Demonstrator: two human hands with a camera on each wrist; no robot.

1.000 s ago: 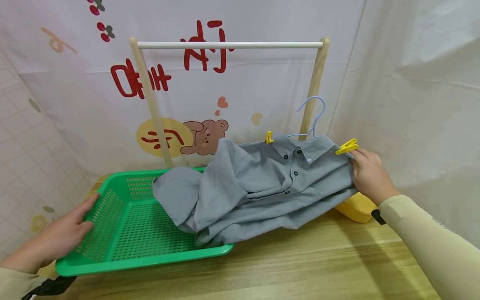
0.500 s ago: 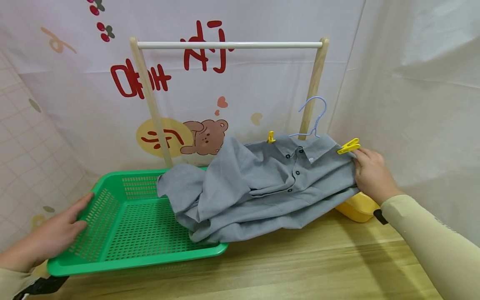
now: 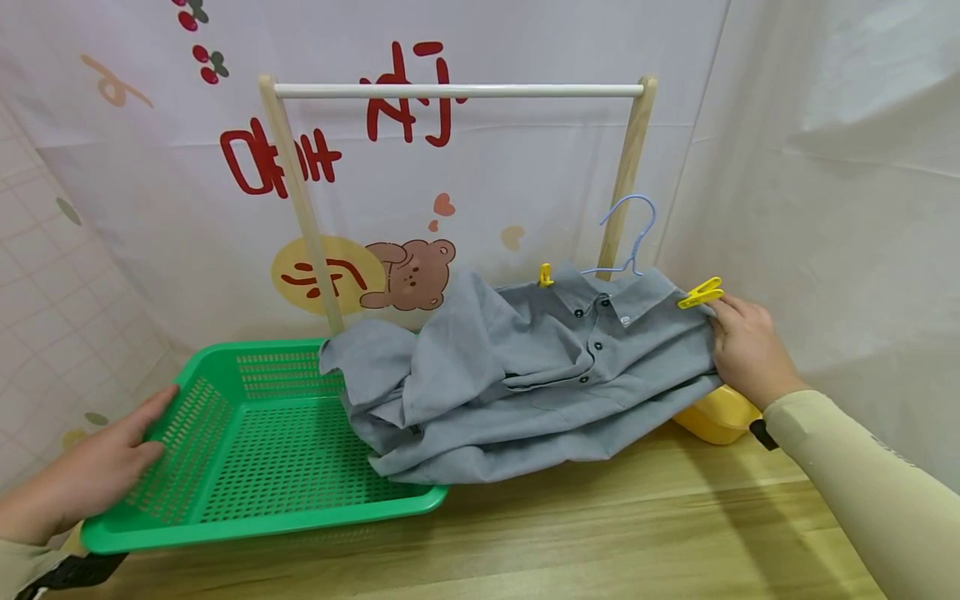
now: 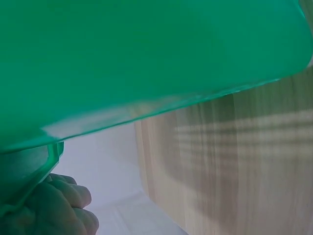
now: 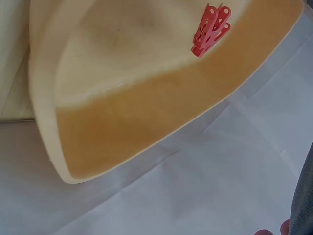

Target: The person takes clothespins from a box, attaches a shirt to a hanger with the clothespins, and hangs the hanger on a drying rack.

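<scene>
A grey button-up shirt [image 3: 540, 400] lies on a blue hanger [image 3: 639, 237], its left part draped over the right side of a green plastic basket [image 3: 262, 525]. Yellow clothespins [image 3: 702, 292] clip both shoulders. My right hand [image 3: 750, 346] grips the shirt by its right shoulder, beside the clothespin there. At the far left, my left hand [image 3: 105, 462] holds the basket's left rim, thumb on the inner side. Curled fingers [image 4: 68, 196] show under the rim in the left wrist view.
Behind the shirt stands a rack with a white rail [image 3: 465, 90] and wooden posts [image 3: 628, 167]. A yellow box [image 3: 716, 417], partly under the shirt, contains a few red clothespins [image 5: 211, 30]. The wooden table [image 3: 600, 533] extends in front.
My left hand and the basket have shifted left. The shirt, hanger and right hand have moved slightly right, and the draped sleeve now covers less of the basket.
</scene>
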